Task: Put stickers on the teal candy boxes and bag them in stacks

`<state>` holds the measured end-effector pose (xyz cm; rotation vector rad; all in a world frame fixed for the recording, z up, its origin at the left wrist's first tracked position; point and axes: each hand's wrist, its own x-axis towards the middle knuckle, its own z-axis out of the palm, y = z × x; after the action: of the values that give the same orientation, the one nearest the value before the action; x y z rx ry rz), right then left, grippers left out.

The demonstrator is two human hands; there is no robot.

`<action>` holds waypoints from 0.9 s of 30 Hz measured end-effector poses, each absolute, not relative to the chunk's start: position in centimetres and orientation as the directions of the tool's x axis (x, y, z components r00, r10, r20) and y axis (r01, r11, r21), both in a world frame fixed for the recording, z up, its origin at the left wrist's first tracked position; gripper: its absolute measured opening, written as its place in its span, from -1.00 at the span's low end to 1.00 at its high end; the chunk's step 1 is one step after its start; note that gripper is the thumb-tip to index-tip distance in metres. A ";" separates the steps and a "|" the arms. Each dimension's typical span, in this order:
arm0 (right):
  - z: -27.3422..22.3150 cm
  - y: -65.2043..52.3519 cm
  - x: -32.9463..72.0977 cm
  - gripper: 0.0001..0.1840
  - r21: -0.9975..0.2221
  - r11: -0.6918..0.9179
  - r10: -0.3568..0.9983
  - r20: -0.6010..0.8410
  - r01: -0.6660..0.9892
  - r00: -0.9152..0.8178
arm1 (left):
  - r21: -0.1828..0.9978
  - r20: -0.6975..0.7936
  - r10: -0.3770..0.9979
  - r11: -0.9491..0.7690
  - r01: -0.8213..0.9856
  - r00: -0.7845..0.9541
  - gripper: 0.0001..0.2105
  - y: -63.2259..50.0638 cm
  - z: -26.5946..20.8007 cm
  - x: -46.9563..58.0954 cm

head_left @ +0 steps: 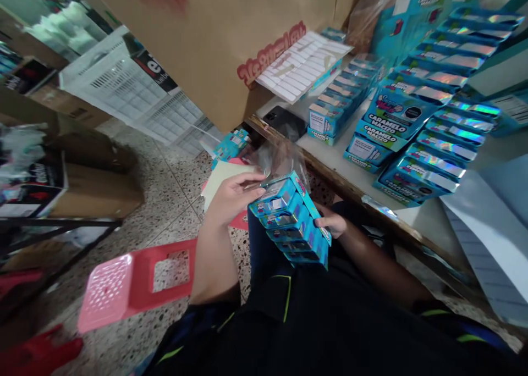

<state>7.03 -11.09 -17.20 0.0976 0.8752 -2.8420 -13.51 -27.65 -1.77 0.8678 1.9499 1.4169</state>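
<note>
Blue candy box (291, 222) tilts above the lap (262, 252) in the head view, its side edge pinched by the right hand (333, 223), while the left hand's (233, 197) bent fingers (247, 177) meet its upper corner near clear plastic (270, 156), pinching or not I cannot tell, and similar boxes (398, 112) stand on the desk (350, 181).

Box (291, 225) in grip: glossy cardbd; bag (284, 156) just beyond: clear, shiny plastic; table edge (342, 181) R of grip: rough wood.
</note>
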 end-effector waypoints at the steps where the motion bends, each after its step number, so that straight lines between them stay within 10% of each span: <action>1: -16.7 -11.0 7.1 -0.05 -0.554 -0.816 -0.134 -0.099 0.166 -0.986 | 0.936 -0.053 0.778 0.258 0.242 -0.626 -0.69 -27.6 -1.4 -13.4; 9: -16.9 -11.2 7.2 -0.13 -0.537 -0.819 -0.129 -0.169 0.201 -0.977 | 0.847 0.130 0.713 0.281 0.451 -0.689 -0.61 -26.0 -0.6 -11.7; 13: -18.1 -11.2 7.3 -0.36 -0.501 -0.803 -0.221 -0.251 0.322 -0.942 | 0.852 0.037 0.846 0.251 0.459 -0.532 -0.86 -26.1 -0.2 -13.3; 21: -18.8 -11.5 7.3 -0.43 -0.494 -0.798 -0.201 -0.320 0.344 -0.926 | 0.916 -0.060 0.943 0.183 0.358 -0.327 -0.75 -28.4 -0.7 -15.6; 27: -19.0 -11.9 7.2 -0.48 -0.462 -0.821 -0.127 -0.425 0.336 -0.896 | 0.917 -0.044 0.901 0.208 0.341 -0.432 -0.79 -29.0 -1.1 -15.2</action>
<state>7.18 -11.88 -18.97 0.5582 0.7950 -2.7258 -15.23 -29.03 -1.13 1.1501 1.8871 1.2024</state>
